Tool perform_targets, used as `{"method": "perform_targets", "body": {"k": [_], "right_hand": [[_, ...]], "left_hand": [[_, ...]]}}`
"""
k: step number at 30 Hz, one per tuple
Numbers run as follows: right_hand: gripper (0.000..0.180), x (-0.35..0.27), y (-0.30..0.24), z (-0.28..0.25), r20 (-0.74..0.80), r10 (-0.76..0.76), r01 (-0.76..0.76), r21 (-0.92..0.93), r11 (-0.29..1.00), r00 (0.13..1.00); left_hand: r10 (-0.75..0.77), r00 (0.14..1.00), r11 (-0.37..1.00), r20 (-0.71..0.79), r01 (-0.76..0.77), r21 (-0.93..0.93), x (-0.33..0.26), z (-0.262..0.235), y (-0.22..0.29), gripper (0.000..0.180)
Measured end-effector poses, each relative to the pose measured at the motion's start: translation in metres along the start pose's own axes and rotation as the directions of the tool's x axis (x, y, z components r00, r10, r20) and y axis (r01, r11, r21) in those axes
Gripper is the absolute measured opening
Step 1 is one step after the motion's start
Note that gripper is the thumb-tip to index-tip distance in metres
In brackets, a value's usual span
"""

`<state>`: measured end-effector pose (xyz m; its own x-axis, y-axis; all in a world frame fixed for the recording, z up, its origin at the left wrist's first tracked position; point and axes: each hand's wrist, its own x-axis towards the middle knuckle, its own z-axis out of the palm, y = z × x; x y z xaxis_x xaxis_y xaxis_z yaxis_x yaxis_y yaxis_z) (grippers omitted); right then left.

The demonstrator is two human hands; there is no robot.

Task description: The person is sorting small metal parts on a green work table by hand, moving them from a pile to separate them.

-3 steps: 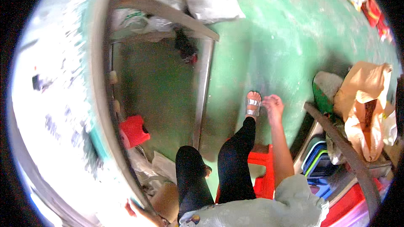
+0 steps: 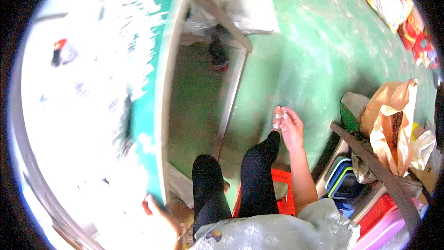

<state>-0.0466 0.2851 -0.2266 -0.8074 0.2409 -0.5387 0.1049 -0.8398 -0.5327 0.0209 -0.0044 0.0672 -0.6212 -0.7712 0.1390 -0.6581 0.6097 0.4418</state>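
My right hand is raised above the green floor, just in front of my foot in its silver-strapped sandal. Its thumb and fingertips come together in a pinch; whatever may be between them is too small to make out. At the near edge of the table on my left is my left hand. Blur and glare hide most of its fingers. White scraps cover much of the tabletop, overexposed, with a small dark and red thing among them.
Beneath me is a red stool. On the right, an open brown paper bag stands by a wooden frame with stacked blue and dark trays. Colourful packages lie at the far right. A white plastic bag sits beyond the table.
The view has swung left, so the tabletop fills more of it. A red thing under the table has gone out of sight. My right hand's fingers have drawn together more.
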Motion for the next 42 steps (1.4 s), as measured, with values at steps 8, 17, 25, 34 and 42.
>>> {"method": "perform_targets", "body": {"k": [8,17,25,34,42], "right_hand": [[0.027,-0.202,-0.051,0.175,0.647,0.185,-0.134,-0.128,0.983,0.739],[0.023,-0.382,0.053,0.246,0.647,0.665,-0.102,-0.684,0.722,0.374],[0.023,-0.494,0.169,0.283,0.494,0.866,-0.046,-0.866,0.498,0.077],[0.028,-0.446,0.189,0.303,0.459,0.877,0.656,-0.619,0.431,-0.143],[0.067,-0.3,0.195,0.388,0.877,0.481,0.998,-0.03,0.047,0.003]], "left_hand": [[0.488,0.771,0.61,0.409,0.034,-0.792,0.005,-0.035,0.001,0.028],[0.704,0.695,0.402,0.144,-0.223,-0.888,-0.005,-0.164,-0.166,0.03],[0.278,0.947,0.59,-0.163,-0.302,-0.749,-0.009,-0.24,-0.307,0.01],[-0.184,0.814,0.941,-0.551,0.307,0.139,0.051,-0.357,-0.499,0.013],[0.225,0.949,0.933,-0.22,-0.275,-0.23,0.071,-0.264,-0.312,0.023]]}}
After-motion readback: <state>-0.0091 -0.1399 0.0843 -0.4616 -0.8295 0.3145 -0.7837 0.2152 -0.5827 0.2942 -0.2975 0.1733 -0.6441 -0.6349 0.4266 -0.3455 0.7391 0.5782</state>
